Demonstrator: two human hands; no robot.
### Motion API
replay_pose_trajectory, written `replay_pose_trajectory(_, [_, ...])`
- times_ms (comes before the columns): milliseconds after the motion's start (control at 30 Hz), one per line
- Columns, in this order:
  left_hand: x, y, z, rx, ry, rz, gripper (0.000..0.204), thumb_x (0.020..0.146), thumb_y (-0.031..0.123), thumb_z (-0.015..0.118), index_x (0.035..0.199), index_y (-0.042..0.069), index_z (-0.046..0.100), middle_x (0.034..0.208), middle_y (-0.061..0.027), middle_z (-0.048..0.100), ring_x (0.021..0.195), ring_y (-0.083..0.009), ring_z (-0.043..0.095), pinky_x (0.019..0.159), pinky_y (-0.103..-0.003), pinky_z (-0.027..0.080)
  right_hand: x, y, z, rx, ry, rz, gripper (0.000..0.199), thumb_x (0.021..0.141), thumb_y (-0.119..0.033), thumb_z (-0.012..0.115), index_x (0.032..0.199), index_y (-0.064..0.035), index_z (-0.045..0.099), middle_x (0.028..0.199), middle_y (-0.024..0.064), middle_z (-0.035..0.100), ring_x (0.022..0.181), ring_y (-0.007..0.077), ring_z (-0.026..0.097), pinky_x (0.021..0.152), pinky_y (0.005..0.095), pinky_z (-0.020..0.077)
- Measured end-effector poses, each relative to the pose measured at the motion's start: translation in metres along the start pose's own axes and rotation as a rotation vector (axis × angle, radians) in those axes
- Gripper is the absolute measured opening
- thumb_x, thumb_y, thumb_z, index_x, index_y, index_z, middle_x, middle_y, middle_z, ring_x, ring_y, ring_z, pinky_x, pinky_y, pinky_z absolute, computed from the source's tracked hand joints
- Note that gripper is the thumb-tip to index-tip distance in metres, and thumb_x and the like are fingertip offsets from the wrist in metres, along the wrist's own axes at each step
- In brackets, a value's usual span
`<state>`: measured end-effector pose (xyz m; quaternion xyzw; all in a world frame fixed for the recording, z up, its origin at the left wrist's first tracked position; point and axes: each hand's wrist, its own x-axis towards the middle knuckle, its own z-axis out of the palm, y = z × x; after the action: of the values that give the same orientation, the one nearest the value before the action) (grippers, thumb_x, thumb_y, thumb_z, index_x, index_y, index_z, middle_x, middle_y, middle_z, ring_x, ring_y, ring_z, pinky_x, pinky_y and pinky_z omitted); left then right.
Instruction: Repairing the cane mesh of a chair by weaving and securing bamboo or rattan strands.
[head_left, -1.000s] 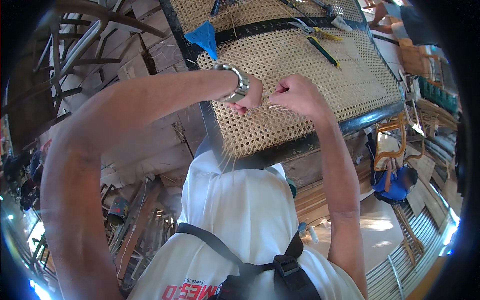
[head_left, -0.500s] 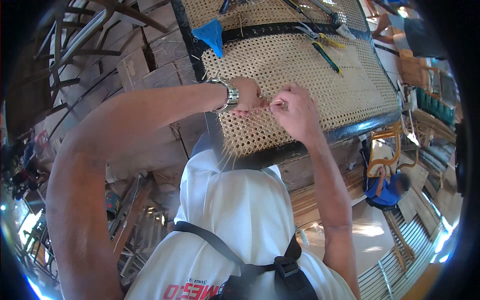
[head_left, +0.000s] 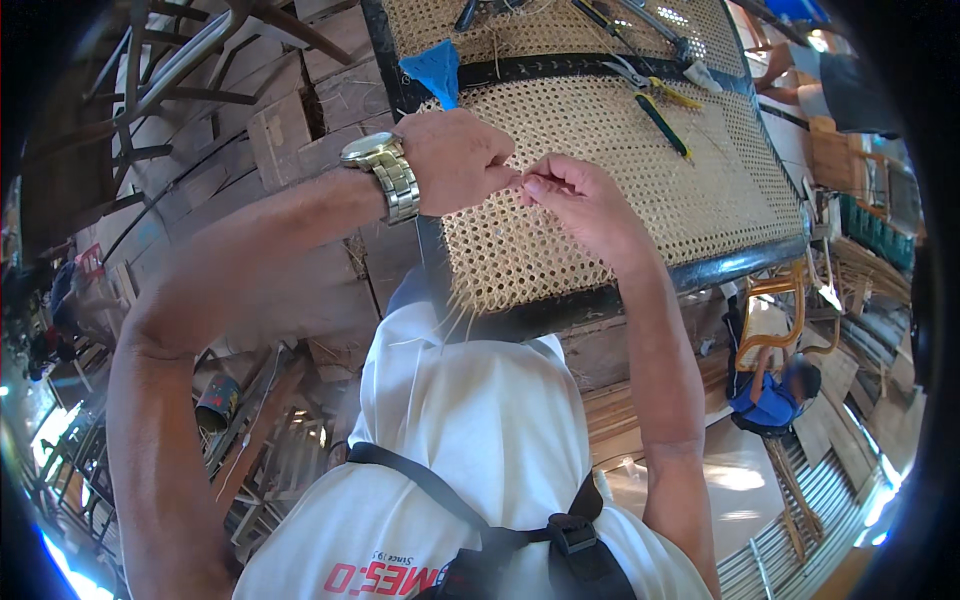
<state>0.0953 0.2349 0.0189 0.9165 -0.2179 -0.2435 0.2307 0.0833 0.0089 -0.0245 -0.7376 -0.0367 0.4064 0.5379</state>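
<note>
OK so I'm watching this from far off through the head cam, and both hands are working right above the near-left part of the cane (head_left: 560, 265). The cane is stretching across its black frame (head_left: 690, 268) just in front of the body. The left hand (head_left: 450, 160) is curling closed like a loose fist, palm down. The right hand (head_left: 580, 200) is pinching thumb to finger, its tips meeting the left's. Could be a thin strand in there, but it's too small for me to tell what either one is holding.

What's bugging me: if they're pulling on a strand, a hard or crooked tug could be snapping it or dragging the neighbouring holes out of shape. Those loose ends (head_left: 462, 318) are hanging over the frame's corner by the shirt, so leaning in could be snagging them. The watch (head_left: 400, 190) is sitting close enough to the edge that its band might be catching too. And the snips (head_left: 628, 72) are lying right on the weave, so a careless elbow could be scraping them across it.
</note>
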Motion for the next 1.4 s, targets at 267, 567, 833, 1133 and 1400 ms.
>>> replay_pose_trajectory(267, [0.026, -0.021, 0.053, -0.241, -0.464, -0.193, 0.033, 0.097, 0.034, 0.056, 0.090, 0.002, 0.063, 0.071, -0.0113, 0.067, 0.063, -0.0214, 0.067, 0.058, -0.038, 0.053, 0.001, 0.011, 0.011, -0.957, 0.400, -0.165, 0.025, 0.089, -0.032, 0.069, 0.095, -0.0076, 0.075, 0.105, 0.0147, 0.066, 0.098, 0.0324, 0.064, 0.088, 0.0477, 0.0478])
replay_pose_trajectory(567, [0.069, -0.017, 0.043, -0.031, -0.844, -0.154, 0.036, 0.097, 0.036, 0.058, 0.087, 0.002, 0.065, 0.063, -0.0061, 0.066, 0.053, -0.0158, 0.066, 0.048, -0.033, 0.053, 0.010, -0.003, -0.013, -0.625, 0.217, 0.018, 0.026, 0.075, -0.027, 0.073, 0.078, -0.0012, 0.074, 0.102, 0.0199, 0.065, 0.094, 0.0365, 0.064, 0.085, 0.0453, 0.0503])
replay_pose_trajectory(833, [0.083, 0.010, 0.042, 0.167, -0.864, -0.105, 0.036, 0.099, 0.031, 0.056, 0.095, -0.002, 0.069, 0.076, -0.0134, 0.069, 0.070, -0.0182, 0.074, 0.050, -0.035, 0.057, 0.011, 0.006, -0.014, -0.637, 0.245, -0.013, 0.027, 0.072, -0.028, 0.075, 0.080, -0.0014, 0.074, 0.098, 0.0198, 0.066, 0.091, 0.0357, 0.065, 0.081, 0.0439, 0.0513])
replay_pose_trajectory(1133, [0.034, -0.002, 0.094, 0.028, -0.132, -0.179, 0.040, 0.099, 0.037, 0.056, 0.077, 0.006, 0.069, 0.071, -0.0081, 0.070, 0.063, -0.0148, 0.067, 0.057, -0.031, 0.053, 0.014, 0.007, 0.005, -0.814, 0.288, -0.027, 0.024, 0.074, -0.028, 0.079, 0.080, -0.0053, 0.072, 0.098, 0.0130, 0.066, 0.090, 0.0322, 0.065, 0.080, 0.0451, 0.0492])
replay_pose_trajectory(1400, [0.039, -0.021, 0.068, -0.581, -0.438, -0.360, 0.047, 0.093, 0.050, 0.059, 0.078, 0.006, 0.071, 0.061, -0.0079, 0.068, 0.051, -0.0199, 0.066, 0.049, -0.036, 0.053, 0.002, 0.001, 0.014, -0.731, 0.221, 0.024, 0.023, 0.076, -0.025, 0.076, 0.086, -0.0045, 0.071, 0.094, 0.0122, 0.066, 0.088, 0.0315, 0.066, 0.077, 0.0428, 0.0509])
